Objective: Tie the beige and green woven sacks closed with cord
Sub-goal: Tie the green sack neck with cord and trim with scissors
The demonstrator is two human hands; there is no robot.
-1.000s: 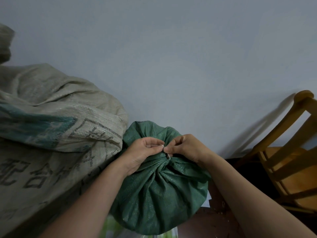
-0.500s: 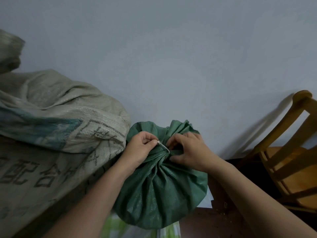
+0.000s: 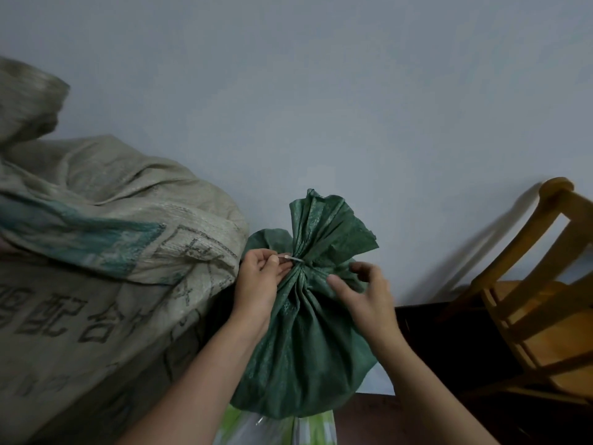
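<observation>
Left hand [image 3: 260, 284] pinches the short pale cord [image 3: 291, 259] between thumb and fingertips, other fingers curled in. The cord runs straight from the pinch to the gathered neck of the dark green woven sack [image 3: 305, 348] and wraps it; above the wrap the sack mouth fans out in pleats. Right hand [image 3: 364, 293] holds nothing, thumb out, fingers loosely bent, just right of the neck over the sack's shoulder; can't tell if it touches the fabric. The green sack stands upright against the blue-grey wall [image 3: 321, 91], pressed against the big beige woven sack with dark print and a teal band [image 3: 112, 252] on its left. Yellow-brown wooden chair [image 3: 529, 300] well off to the right. White-and-green plastic bag [image 3: 272, 428] sticks out under the green sack's near edge.
</observation>
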